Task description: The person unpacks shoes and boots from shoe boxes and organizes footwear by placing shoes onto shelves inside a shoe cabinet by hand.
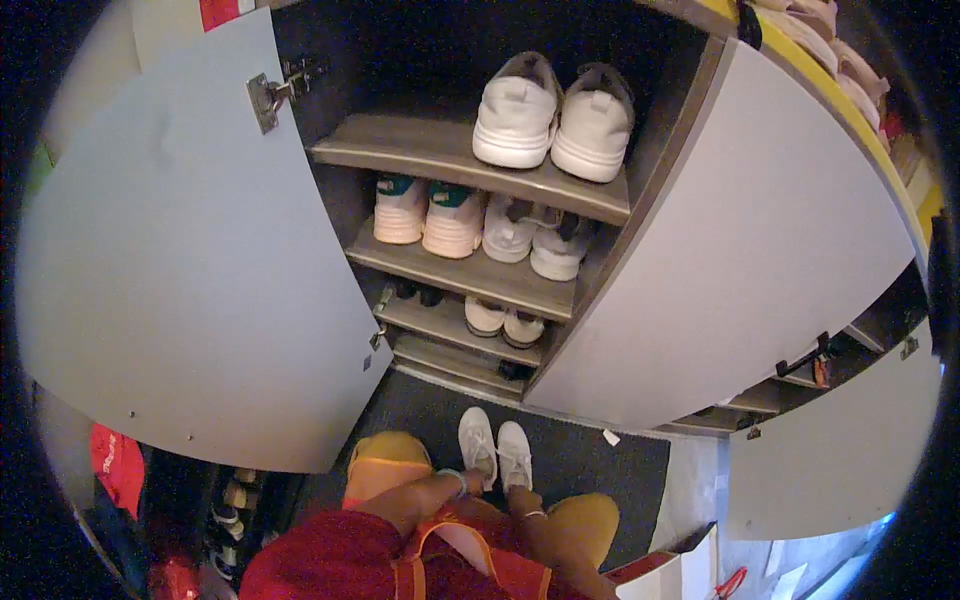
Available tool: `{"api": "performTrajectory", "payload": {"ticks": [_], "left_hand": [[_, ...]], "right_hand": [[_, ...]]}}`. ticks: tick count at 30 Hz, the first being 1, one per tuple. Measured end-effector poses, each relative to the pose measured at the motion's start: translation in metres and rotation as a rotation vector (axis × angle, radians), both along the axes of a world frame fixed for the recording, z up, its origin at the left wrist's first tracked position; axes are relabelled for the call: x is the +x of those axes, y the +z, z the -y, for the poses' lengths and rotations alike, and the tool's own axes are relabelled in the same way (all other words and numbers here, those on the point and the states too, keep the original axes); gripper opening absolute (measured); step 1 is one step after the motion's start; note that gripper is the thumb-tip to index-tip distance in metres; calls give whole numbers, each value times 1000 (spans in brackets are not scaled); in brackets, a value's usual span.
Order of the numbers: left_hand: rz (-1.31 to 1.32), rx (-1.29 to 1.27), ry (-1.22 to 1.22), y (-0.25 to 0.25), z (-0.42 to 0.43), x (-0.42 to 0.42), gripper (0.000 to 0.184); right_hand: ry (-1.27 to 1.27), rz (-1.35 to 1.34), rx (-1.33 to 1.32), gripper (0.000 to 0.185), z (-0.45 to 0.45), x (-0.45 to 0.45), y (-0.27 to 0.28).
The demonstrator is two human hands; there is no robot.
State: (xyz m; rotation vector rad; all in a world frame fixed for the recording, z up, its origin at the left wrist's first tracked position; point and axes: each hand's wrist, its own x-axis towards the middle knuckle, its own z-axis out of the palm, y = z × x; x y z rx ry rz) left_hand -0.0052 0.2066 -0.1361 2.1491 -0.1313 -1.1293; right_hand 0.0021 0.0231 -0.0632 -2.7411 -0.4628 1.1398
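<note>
Low between my knees, a pair of white lace-up sneakers points its toes at the cabinet. My left hand (pixel 482 482) is closed at the heel end of the left sneaker (pixel 477 440). At the heel of the right sneaker (pixel 515 454), my right hand (pixel 521 498) is closed too. My fingers are small and partly hidden. Both shoes are above or on the dark mat (pixel 610 455); I cannot tell whether they touch it.
An open shoe cabinet (pixel 460 262) stands ahead, with white sneakers (pixel 516 115) on its top visible shelf and several more shoes below. Its left door (pixel 200 250) and right door (pixel 730 240) swing out on either side. Another open cabinet door (pixel 830 450) is at the right.
</note>
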Motion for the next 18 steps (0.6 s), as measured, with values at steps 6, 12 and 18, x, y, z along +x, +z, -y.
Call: {"api": "performTrajectory", "payload": {"ticks": [6, 12, 18], "left_hand": [[196, 71, 69, 4, 6, -3, 30], [374, 8, -142, 32, -23, -7, 21], [497, 25, -239, 62, -53, -2, 22]], "right_hand": [[-76, 114, 217, 34, -34, -1, 106], [-23, 35, 302, 34, -39, -10, 90], [39, 102, 389, 31, -46, -16, 103]]}}
